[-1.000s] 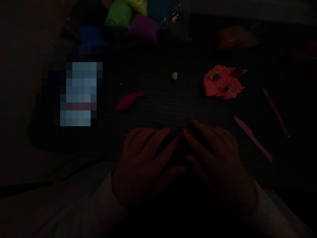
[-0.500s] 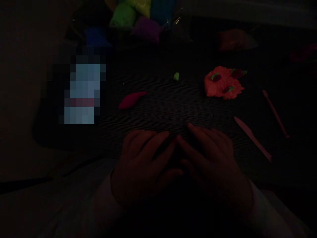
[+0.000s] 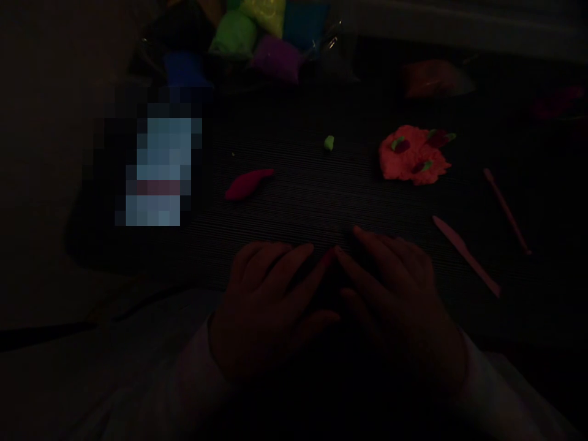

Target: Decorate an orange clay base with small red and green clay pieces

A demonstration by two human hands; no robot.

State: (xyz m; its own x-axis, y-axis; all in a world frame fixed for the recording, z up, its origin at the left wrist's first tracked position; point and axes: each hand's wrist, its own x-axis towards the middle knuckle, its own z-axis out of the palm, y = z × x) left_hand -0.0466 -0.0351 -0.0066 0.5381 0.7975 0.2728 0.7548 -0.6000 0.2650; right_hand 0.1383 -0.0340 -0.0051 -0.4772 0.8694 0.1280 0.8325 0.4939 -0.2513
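The scene is very dark. My left hand (image 3: 266,300) and my right hand (image 3: 390,294) lie side by side on a dark ribbed mat (image 3: 312,202), fingers stretched forward and index fingertips touching. Whether anything lies under the fingers is hidden. Beyond them sit a dark red clay strip (image 3: 248,183), a tiny green clay bit (image 3: 329,143) and an orange clay slab (image 3: 411,160) topped with small dark red and green pieces.
Two pink plastic modelling tools lie to the right: a knife (image 3: 465,255) and a thin stick (image 3: 506,210). Bags of coloured clay (image 3: 250,37) are piled at the back, another orange bag (image 3: 434,76) at back right. A blurred lit screen (image 3: 158,171) stands on the left.
Both hands slid a little toward me and then forward again, staying flat with fingertips together. The view shifted slightly.
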